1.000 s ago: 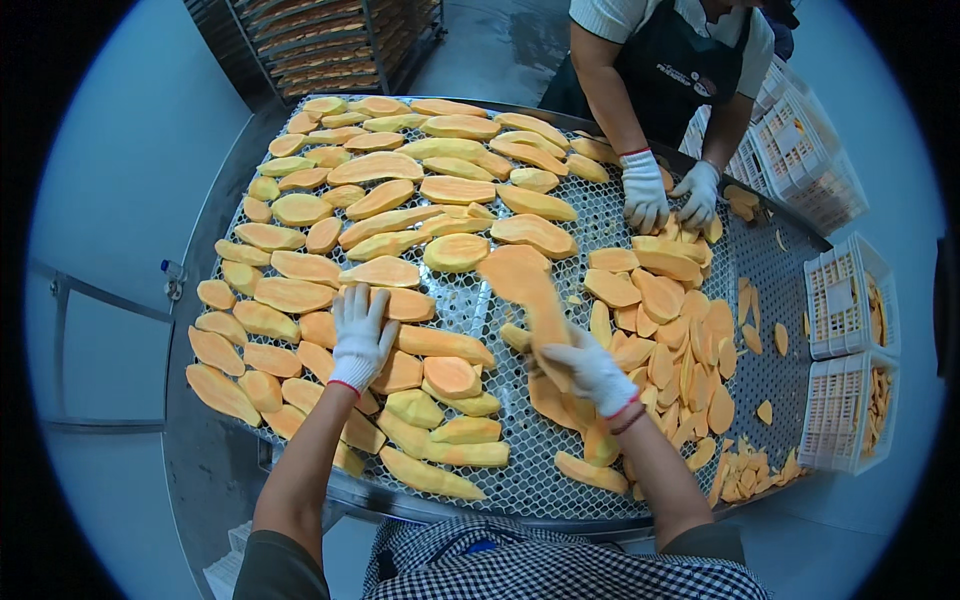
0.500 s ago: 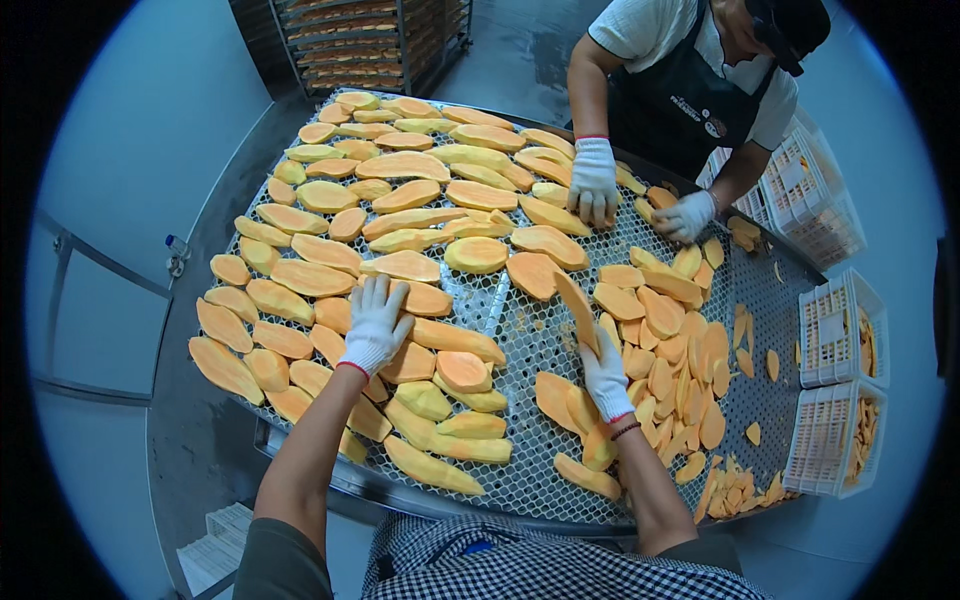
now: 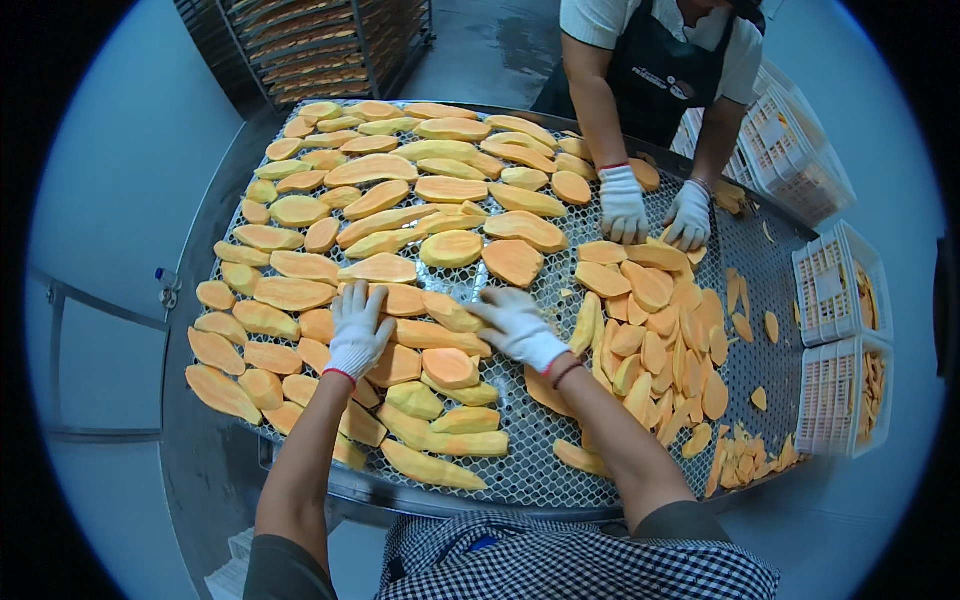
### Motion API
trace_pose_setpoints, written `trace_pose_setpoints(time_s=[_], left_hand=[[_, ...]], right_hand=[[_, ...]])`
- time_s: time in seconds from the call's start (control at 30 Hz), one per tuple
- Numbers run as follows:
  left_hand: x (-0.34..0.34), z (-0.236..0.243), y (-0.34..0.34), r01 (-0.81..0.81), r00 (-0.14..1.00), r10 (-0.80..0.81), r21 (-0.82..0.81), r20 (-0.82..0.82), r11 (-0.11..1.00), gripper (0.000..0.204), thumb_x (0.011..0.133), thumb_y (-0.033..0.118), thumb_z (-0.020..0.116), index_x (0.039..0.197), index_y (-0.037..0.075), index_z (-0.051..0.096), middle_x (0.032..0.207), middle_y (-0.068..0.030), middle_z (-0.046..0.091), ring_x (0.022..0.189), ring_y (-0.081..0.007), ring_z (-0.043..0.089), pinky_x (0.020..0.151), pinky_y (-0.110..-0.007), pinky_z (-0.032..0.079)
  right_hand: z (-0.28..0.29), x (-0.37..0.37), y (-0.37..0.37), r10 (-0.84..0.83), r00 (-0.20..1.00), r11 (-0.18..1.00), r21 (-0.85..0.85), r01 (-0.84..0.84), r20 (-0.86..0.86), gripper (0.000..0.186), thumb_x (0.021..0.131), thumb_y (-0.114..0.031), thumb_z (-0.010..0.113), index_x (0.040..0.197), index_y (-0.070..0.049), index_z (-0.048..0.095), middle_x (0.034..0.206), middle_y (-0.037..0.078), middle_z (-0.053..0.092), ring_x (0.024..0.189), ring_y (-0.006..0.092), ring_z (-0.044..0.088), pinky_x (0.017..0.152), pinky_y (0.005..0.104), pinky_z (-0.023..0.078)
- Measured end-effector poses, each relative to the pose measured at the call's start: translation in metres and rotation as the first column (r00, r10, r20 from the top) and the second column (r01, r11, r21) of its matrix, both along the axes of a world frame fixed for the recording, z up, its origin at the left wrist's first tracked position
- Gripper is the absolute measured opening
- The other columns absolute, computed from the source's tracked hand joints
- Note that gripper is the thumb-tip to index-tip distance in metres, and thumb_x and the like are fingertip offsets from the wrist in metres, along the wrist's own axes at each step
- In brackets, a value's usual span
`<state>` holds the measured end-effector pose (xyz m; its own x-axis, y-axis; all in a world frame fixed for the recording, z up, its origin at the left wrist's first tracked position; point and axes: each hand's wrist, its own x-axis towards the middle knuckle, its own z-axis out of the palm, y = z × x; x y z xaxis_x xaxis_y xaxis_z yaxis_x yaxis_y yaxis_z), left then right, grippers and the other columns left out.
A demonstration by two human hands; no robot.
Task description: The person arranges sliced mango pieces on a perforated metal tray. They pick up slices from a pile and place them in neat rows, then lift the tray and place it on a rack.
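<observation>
While resting the left hand (image 3: 358, 332) palm down over the rows toward the left edge of the desk (image 3: 785, 365), brings the right hand (image 3: 515, 325) to the open end of a row, near the middle of the desk. Differs from half a second ago: no longer holds a piece upright beside the loose pile (image 3: 653, 352) toward the right edge, but now touches a yellow-orange slice (image 3: 450, 312) lying flat at the row's end, on mesh (image 3: 525, 470) bare in the earlier view. Means one more slice in the row, and less bare mesh between the rows and the pile.

Holds the left grip wide, fingers spread, pressing lightly on slices without closing around any. Bends the right grip loosely over the slice's right end, fingertips touching; with the blur there, leaves no way to tell whether pinching or merely pressing.

Beyond the far edge, shows a co-worker (image 3: 650, 80) leaning in over the far end of the pile. By the near-right corner, shows small offcuts (image 3: 745, 468) heaped together; just past the right edge, white crates (image 3: 828, 400); past the far-left corner, a rack (image 3: 300, 45) of loaded trays.
</observation>
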<state>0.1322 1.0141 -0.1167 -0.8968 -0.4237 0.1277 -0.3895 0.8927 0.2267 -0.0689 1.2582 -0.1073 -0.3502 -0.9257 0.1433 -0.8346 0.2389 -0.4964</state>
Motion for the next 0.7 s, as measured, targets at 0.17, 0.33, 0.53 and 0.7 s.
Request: trace_pose_setpoints(time_s=[0.17, 0.33, 0.53, 0.7], left_hand=[[-0.018, 0.026, 0.011, -0.166, 0.969, 0.123, 0.198, 0.213, 0.966, 0.055, 0.087, 0.034, 0.067, 0.136, 0.012, 0.054, 0.144, -0.0218, 0.043, 0.136, -0.0413, 0.035, 0.113, -0.055, 0.025], [-0.054, 0.02, 0.07, 0.127, 0.99, -0.126, 0.008, -0.07, 0.992, 0.056, 0.095, 0.033, 0.061, 0.146, 0.014, 0.046, 0.152, -0.024, 0.036, 0.142, -0.0455, 0.031, 0.117, -0.057, 0.02], [-0.059, 0.007, 0.093, 0.255, 0.966, -0.259, -0.106, -0.024, 0.961, 0.054, 0.09, 0.035, 0.063, 0.135, 0.009, 0.051, 0.141, -0.0206, 0.043, 0.132, -0.0413, 0.036, 0.111, -0.059, 0.023], [-0.063, 0.013, 0.101, 0.269, 0.963, -0.27, -0.099, 0.007, 0.958, 0.053, 0.094, 0.034, 0.058, 0.138, 0.009, 0.048, 0.14, -0.0221, 0.042, 0.135, -0.0441, 0.034, 0.112, -0.061, 0.022]], right_hand=[[-0.017, 0.003, -0.005, -0.038, 0.995, 0.999, -0.013, 0.037, -0.09, 0.04, 0.085, -0.025, 0.07, 0.124, -0.021, 0.065, 0.122, 0.007, 0.062, 0.114, 0.0298, 0.056, 0.099, 0.0449, 0.043], [-0.024, 0.007, -0.003, -0.147, 0.983, 0.988, -0.061, 0.141, -0.113, 0.035, 0.084, -0.019, 0.067, 0.119, -0.022, 0.068, 0.117, 0.006, 0.062, 0.113, 0.0293, 0.057, 0.099, 0.0433, 0.044], [0.018, -0.04, 0.049, -0.447, 0.883, 0.892, -0.148, 0.428, -0.143, 0.049, 0.077, -0.029, 0.075, 0.121, -0.012, 0.063, 0.127, 0.018, 0.059, 0.118, 0.0373, 0.055, 0.101, 0.0478, 0.044], [-0.006, -0.131, 0.119, -0.436, 0.856, 0.835, 0.23, 0.5, -0.279, 0.039, 0.084, -0.023, 0.072, 0.12, -0.011, 0.065, 0.114, 0.012, 0.067, 0.107, 0.0329, 0.063, 0.091, 0.0441, 0.051]])
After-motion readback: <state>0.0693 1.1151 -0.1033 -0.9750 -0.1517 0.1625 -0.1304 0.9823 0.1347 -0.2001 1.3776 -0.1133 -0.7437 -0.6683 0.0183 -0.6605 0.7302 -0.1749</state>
